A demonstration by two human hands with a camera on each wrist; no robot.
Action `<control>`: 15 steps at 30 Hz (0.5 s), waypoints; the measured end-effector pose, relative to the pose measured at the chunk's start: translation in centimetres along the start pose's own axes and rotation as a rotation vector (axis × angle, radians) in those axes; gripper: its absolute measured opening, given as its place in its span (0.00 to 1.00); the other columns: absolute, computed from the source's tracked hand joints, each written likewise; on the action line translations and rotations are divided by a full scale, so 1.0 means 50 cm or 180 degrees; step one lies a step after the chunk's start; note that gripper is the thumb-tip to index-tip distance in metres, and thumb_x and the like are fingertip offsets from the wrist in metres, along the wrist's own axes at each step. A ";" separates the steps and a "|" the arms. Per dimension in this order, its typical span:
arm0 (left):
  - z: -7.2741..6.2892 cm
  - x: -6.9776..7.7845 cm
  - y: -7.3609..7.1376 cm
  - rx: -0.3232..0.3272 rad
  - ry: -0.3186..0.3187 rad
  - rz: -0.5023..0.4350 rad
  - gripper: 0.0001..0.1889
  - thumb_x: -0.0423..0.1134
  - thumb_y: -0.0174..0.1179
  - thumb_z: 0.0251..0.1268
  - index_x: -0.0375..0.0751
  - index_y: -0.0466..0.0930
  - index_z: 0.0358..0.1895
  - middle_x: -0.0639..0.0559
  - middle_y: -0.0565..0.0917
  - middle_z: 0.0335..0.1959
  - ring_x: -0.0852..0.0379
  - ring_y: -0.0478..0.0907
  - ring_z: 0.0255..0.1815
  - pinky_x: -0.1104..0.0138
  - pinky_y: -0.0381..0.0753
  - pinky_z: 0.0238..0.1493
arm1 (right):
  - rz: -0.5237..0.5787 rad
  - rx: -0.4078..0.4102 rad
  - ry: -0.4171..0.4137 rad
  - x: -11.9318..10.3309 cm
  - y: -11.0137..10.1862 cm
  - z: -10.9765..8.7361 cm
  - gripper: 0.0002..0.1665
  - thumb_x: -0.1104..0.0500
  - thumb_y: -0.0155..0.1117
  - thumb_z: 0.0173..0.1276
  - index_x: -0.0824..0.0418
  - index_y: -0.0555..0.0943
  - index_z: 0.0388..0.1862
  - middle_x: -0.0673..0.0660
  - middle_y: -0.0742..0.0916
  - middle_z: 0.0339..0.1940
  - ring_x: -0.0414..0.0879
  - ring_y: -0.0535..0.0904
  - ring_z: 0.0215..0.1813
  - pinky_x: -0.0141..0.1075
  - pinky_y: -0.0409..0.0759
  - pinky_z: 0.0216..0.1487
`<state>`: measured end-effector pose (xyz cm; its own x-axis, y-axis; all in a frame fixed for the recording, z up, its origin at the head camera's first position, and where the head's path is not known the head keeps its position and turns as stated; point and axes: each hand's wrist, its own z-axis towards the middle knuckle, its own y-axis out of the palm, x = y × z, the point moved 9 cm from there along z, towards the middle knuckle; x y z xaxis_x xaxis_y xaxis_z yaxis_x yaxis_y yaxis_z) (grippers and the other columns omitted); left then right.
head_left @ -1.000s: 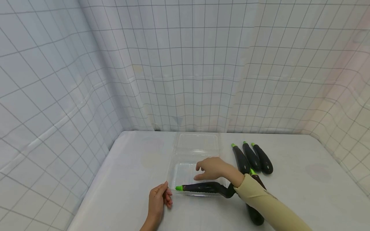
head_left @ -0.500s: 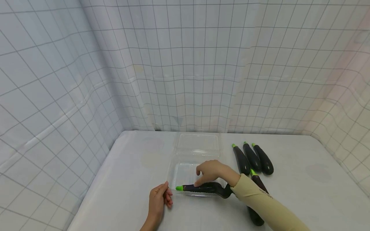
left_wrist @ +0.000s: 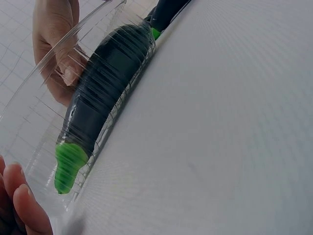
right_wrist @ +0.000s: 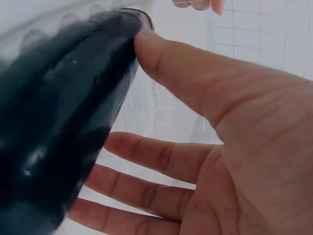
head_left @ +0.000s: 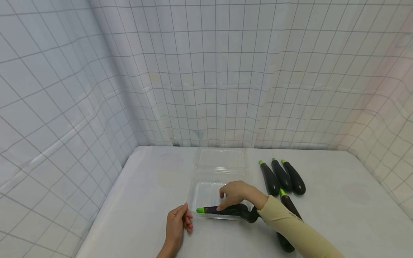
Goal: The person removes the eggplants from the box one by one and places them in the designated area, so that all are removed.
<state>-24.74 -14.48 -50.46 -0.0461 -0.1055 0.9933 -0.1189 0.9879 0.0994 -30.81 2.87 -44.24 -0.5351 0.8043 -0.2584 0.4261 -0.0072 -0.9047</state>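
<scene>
A dark eggplant (head_left: 211, 210) with a bright green stem end lies along the near side of a clear plastic clamshell box (head_left: 204, 191), its stem pointing left. My right hand (head_left: 237, 193) reaches over it. In the right wrist view the thumb (right_wrist: 164, 56) touches the eggplant (right_wrist: 63, 93) near its narrow end, while the other fingers stretch loosely beyond it, partly hidden. My left hand (head_left: 175, 222) pinches the box's near left corner between thumb and forefinger. Its curled fingers (left_wrist: 29, 208) show beside the clear wall in the left wrist view.
The box's lid (head_left: 221, 157) lies folded back behind it. Three eggplants (head_left: 281, 175) rest at the back right of the white table (head_left: 145, 200). Another eggplant (head_left: 290, 207) lies nearer, partly under the right sleeve (head_left: 293, 225). A gridded white curtain (head_left: 213, 79) surrounds the table.
My right hand has come down from above the box, and its thumb now touches the eggplant. The eggplant's thick end has shifted slightly left. My left hand stays put.
</scene>
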 end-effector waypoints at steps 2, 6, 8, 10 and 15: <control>0.000 -0.001 0.000 0.0008 -0.0010 -0.0006 0.25 0.37 0.43 0.76 0.17 0.70 0.22 0.50 0.70 0.09 0.60 0.71 0.08 0.67 0.75 0.10 | 0.0021 -0.0029 -0.0009 0.000 0.003 -0.001 0.22 0.37 0.67 0.57 0.52 0.83 0.40 0.47 0.83 0.36 0.42 0.77 0.38 0.40 0.76 0.40; 0.000 -0.003 0.000 0.0007 -0.0010 -0.0001 0.25 0.37 0.44 0.76 0.20 0.71 0.21 0.50 0.70 0.09 0.60 0.71 0.08 0.68 0.75 0.10 | 0.0031 -0.0061 -0.0027 -0.001 0.005 -0.005 0.22 0.37 0.67 0.57 0.52 0.83 0.40 0.47 0.83 0.37 0.42 0.78 0.39 0.40 0.77 0.41; 0.001 -0.006 0.000 0.0020 -0.0021 -0.0017 0.26 0.37 0.44 0.76 0.18 0.70 0.21 0.50 0.70 0.09 0.60 0.71 0.07 0.68 0.74 0.10 | 0.0032 -0.0067 -0.0033 -0.002 0.005 -0.006 0.23 0.37 0.67 0.56 0.52 0.83 0.40 0.47 0.84 0.37 0.43 0.78 0.40 0.41 0.77 0.42; 0.000 -0.005 0.000 0.0015 -0.0013 -0.0026 0.26 0.37 0.44 0.76 0.16 0.70 0.22 0.50 0.70 0.09 0.60 0.71 0.07 0.68 0.74 0.10 | 0.0041 -0.0083 -0.0042 -0.002 0.005 -0.007 0.23 0.37 0.68 0.56 0.52 0.83 0.40 0.47 0.84 0.37 0.43 0.79 0.40 0.41 0.77 0.42; 0.000 -0.005 -0.001 0.0026 -0.0052 -0.0070 0.26 0.37 0.44 0.76 0.15 0.69 0.23 0.50 0.70 0.09 0.59 0.71 0.07 0.69 0.74 0.09 | 0.0102 -0.0131 -0.0097 -0.003 0.011 -0.006 0.23 0.37 0.69 0.55 0.52 0.83 0.40 0.46 0.83 0.33 0.41 0.78 0.37 0.39 0.77 0.39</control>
<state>-24.72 -14.48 -50.73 -0.0597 -0.1292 0.9898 -0.1283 0.9844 0.1207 -30.29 2.92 -44.60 -0.5424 0.7855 -0.2978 0.4727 -0.0077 -0.8812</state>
